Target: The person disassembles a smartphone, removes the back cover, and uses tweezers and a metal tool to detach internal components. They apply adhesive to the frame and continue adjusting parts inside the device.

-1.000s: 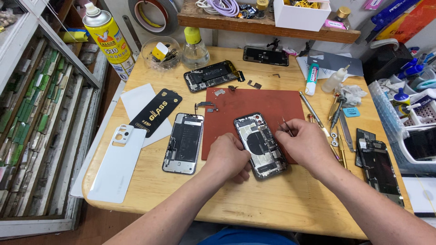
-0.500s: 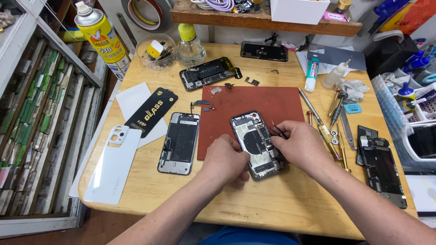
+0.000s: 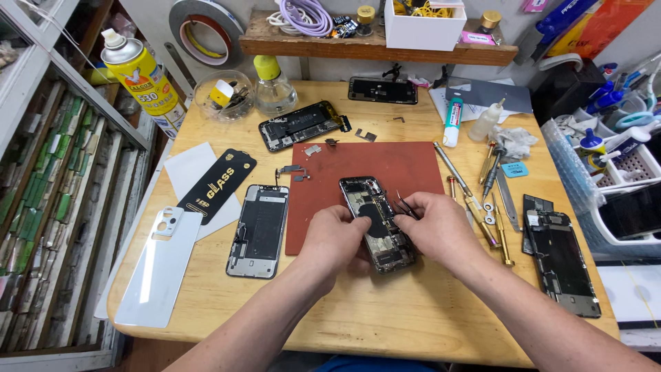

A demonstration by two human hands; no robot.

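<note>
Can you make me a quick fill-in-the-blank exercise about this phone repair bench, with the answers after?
1. The right hand holds black ____ over the opened phone.
2. That phone lies partly on a ____ mat.
3. The left hand steadies the phone's ____ edge.
4. The spray can is ____.

Answers: tweezers; red; left; yellow

Opened phone (image 3: 375, 224), flat, tweezers (image 3: 403, 204) above

Yellow-labelled spray can (image 3: 141, 76) far left, black slim package (image 3: 218, 186) beside red mat (image 3: 385, 172)
</note>
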